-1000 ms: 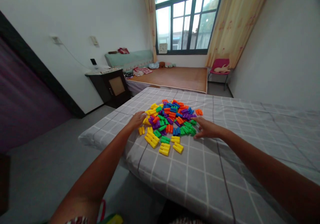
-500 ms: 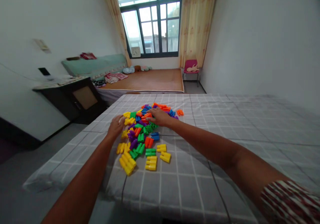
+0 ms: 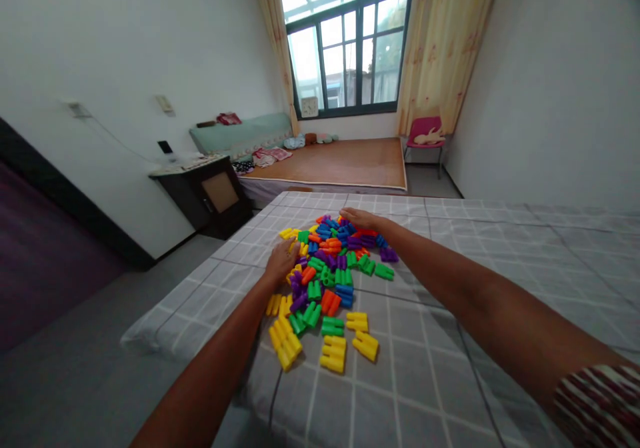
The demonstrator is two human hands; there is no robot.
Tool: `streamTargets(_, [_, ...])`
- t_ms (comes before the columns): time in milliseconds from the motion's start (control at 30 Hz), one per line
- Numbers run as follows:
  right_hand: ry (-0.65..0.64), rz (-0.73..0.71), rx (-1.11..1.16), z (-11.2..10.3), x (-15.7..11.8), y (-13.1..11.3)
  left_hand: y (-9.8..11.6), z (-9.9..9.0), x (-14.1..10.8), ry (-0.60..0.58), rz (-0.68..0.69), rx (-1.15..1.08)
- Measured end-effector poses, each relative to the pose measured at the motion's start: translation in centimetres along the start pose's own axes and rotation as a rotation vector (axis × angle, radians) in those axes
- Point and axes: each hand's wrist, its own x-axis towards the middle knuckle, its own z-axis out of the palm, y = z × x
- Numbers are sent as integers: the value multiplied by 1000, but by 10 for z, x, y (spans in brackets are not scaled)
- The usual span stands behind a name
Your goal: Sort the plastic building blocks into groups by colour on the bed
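Note:
A heap of plastic building pieces with tube-like prongs lies on a grey checked cloth (image 3: 415, 341). My left hand (image 3: 283, 260) rests along the heap's left side, against some yellow pieces; its fingers look loosely apart, partly hidden. At the far edge, my right hand (image 3: 361, 219) reaches over orange pieces (image 3: 367, 233) with fingers stretched out, and no piece shows in its grasp. Between the hands are blue, purple, orange and green pieces. Closer to me lie an orange piece (image 3: 330, 303), a blue piece (image 3: 345, 295) and a yellow block (image 3: 333, 355). A green piece (image 3: 384, 271) sits at the right.
The cloth-covered surface drops off at its left edge. Beyond it stands a low bed with a brown mat (image 3: 350, 158). A dark cabinet (image 3: 220, 191) is at left, and a pink chair (image 3: 425, 131) holding a soft toy stands by the curtain (image 3: 440, 55).
The view has swung left, so everything sits further right. My right hand has moved from over the heap's middle to its far edge. Green pieces now lie further out at the right.

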Motion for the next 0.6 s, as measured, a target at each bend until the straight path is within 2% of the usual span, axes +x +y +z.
streamTargets(100, [-1, 111, -18, 6, 12, -11, 17, 2, 0, 6, 27, -66])
streamTargets(200, [-73, 64, -19, 1, 16, -18, 40, 6, 1, -20, 70, -195])
streamTargets(300, [-207, -5, 1, -11, 10, -14, 70, 12, 5, -143, 133, -315])
streamTargets(433, [-386, -56, 27, -33, -22, 7, 115, 28, 8, -241, 265, -326])
streamTargets(600, [-496, -12, 57, -70, -86, 36, 171, 52, 0, -336, 457, -310])
